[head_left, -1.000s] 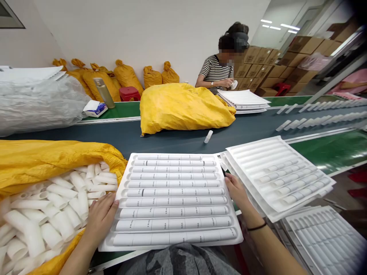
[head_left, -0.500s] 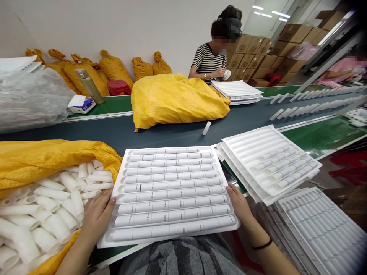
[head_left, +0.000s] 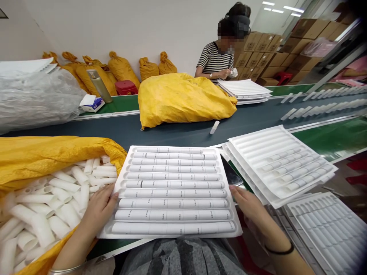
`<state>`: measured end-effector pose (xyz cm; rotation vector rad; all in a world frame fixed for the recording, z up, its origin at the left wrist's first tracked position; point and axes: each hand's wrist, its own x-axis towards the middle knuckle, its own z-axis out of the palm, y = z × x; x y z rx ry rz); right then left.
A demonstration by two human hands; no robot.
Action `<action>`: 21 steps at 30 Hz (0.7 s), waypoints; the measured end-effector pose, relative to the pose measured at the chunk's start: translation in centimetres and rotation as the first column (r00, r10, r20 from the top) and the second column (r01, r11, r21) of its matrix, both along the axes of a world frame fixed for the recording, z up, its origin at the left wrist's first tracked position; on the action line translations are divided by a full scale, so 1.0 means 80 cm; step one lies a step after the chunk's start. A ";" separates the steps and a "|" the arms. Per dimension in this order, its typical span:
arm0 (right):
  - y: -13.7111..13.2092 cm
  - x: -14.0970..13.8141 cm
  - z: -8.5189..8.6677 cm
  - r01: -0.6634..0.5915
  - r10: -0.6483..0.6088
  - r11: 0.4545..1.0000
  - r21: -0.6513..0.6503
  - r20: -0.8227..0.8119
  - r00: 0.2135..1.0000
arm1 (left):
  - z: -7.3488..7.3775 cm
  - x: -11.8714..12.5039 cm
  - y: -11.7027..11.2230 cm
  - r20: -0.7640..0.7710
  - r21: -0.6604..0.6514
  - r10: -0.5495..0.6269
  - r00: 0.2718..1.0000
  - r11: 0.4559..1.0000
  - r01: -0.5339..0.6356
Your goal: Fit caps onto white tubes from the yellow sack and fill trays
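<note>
A white plastic tray (head_left: 235, 229) lies in front of me, its several grooves filled with rows of printed white tubes (head_left: 172, 203). My left hand (head_left: 99, 208) is closed on the tray's left edge, thumb on top and the other fingers partly hidden. At the right edge, my right hand (head_left: 249, 204) grips with its fingertips; its lower fingers are hidden behind the rim. Beside my left hand, an open yellow sack (head_left: 94, 143) holds many loose white tube pieces (head_left: 61, 194).
Right of my tray, a tilted, partly filled tray stack (head_left: 258, 143) sits above another tray stack (head_left: 329, 225). A conveyor belt (head_left: 114, 130) carries a large yellow sack (head_left: 183, 101), a single small tube (head_left: 214, 127) and tube rows (head_left: 323, 110). Across it, a co-worker (head_left: 215, 61) handles something white.
The view has turned slightly left, so most things sit further right. My right hand has shifted slightly outward along the tray's right edge. The tray looks more level.
</note>
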<state>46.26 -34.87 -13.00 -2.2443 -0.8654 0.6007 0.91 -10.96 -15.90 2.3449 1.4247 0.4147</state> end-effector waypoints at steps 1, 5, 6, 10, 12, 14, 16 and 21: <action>0.014 0.008 0.015 -0.043 0.053 0.997 -0.070 0.157 0.986 | 0.003 0.001 -0.005 -0.003 0.004 0.006 1.000 1.000 -0.006; 0.104 0.034 0.054 -0.328 0.341 0.936 -0.127 0.559 0.756 | 0.030 0.003 -0.020 -0.003 0.020 0.043 0.999 0.999 -0.043; 0.130 0.038 0.057 -0.415 0.436 0.892 -0.179 0.580 0.688 | 0.040 0.003 -0.019 -0.013 0.037 0.053 0.999 0.998 -0.052; 0.209 0.051 0.057 -0.545 0.718 0.695 -0.469 0.473 0.510 | 0.076 0.002 0.014 -0.202 0.179 0.137 0.970 0.979 -0.101; 0.225 0.055 0.058 -0.573 0.761 0.649 -0.500 0.451 0.467 | 0.083 0.007 0.042 -0.304 0.202 0.118 0.945 0.978 -0.058; 0.227 0.058 0.062 -0.596 0.789 0.613 -0.519 0.445 0.424 | 0.082 0.015 0.067 -0.345 0.176 0.056 0.937 0.984 0.006; 0.222 0.061 0.064 -0.611 0.803 0.592 -0.525 0.449 0.392 | 0.076 0.021 0.085 -0.352 0.142 -0.005 0.936 0.988 0.058; 0.200 0.077 0.062 -0.628 0.724 0.676 -0.386 0.508 0.468 | 0.080 0.010 0.094 -0.302 0.141 -0.003 0.953 0.989 0.048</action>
